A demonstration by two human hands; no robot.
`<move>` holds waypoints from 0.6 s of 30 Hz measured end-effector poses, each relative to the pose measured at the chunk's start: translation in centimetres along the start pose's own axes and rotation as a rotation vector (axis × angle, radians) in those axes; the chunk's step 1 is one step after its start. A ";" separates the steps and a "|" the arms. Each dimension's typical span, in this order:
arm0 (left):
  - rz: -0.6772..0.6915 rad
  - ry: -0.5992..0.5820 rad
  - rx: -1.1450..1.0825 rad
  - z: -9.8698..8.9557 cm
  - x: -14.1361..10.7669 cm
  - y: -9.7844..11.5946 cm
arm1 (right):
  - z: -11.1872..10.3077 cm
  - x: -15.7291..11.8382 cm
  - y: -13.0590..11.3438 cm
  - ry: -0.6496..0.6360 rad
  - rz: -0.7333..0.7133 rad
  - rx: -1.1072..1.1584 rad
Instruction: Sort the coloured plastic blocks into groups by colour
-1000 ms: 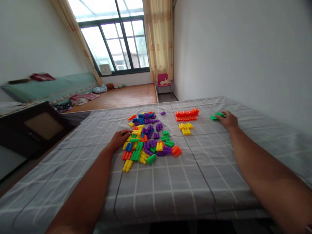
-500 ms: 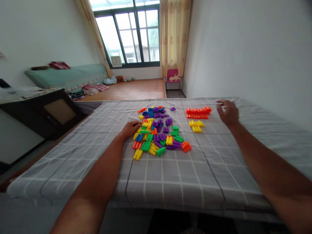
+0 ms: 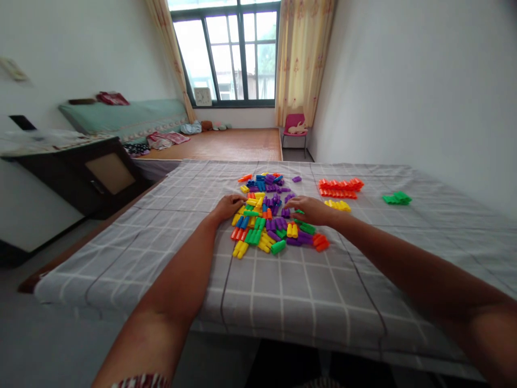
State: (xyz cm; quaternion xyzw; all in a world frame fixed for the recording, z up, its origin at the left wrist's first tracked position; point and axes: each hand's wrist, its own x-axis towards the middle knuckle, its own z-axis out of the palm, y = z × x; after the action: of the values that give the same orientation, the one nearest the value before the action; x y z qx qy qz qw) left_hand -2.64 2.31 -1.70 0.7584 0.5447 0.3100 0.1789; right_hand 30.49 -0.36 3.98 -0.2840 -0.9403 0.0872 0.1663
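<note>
A mixed pile of plastic building pieces [image 3: 253, 236], shaped like short joined tubes in yellow, green, purple, blue and orange, lies on the table. My left hand [image 3: 228, 208] rests at the pile's left edge, fingers loosely bent and fingertips against yellow pieces [image 3: 255, 202]. Over the right side of the pile is my right hand [image 3: 310, 210], thumb and fingers apart around purple pieces [image 3: 286, 213] and partly covering green pieces [image 3: 307, 228]. Its fingertips partly hide what they touch.
Right of the pile lie orange rows [image 3: 341, 187], a yellow group [image 3: 338, 205] and a green group [image 3: 397, 198]. A grey checked cloth [image 3: 274, 291] covers the table. Beyond stand a wooden bed platform [image 3: 238, 143], a pink chair [image 3: 294, 123] and a dark cabinet [image 3: 100, 178].
My right hand has moved left from the far right of the table to the pile, uncovering the green group. My left hand stays at the pile's left edge. The view has shifted slightly.
</note>
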 end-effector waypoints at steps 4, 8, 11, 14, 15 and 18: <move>0.011 -0.003 -0.002 -0.1 -0.1 0.1 | 2.2 3.8 -3.2 0.136 -0.121 0.010; 0.027 0.010 -0.028 -0.2 -0.2 -0.1 | 4.8 7.4 -5.2 0.076 -0.240 -0.029; 0.034 0.014 -0.062 -0.1 -0.2 -0.3 | 5.7 9.2 -3.7 0.025 -0.100 -0.027; 0.036 0.011 -0.078 0.0 -0.2 -0.4 | 5.6 9.8 -1.0 0.070 0.084 0.114; 0.034 0.009 -0.080 0.0 -0.2 -0.5 | 5.4 9.8 -0.2 0.096 0.138 0.200; 0.021 -0.005 -0.072 -0.1 -0.2 -0.4 | 4.6 9.2 1.4 0.179 0.267 0.537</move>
State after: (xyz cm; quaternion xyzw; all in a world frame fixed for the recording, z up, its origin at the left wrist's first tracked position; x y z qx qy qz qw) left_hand -3.04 2.27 -1.92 0.7579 0.5248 0.3293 0.2045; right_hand 22.38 5.66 1.78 -0.3575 -0.8197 0.3280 0.3045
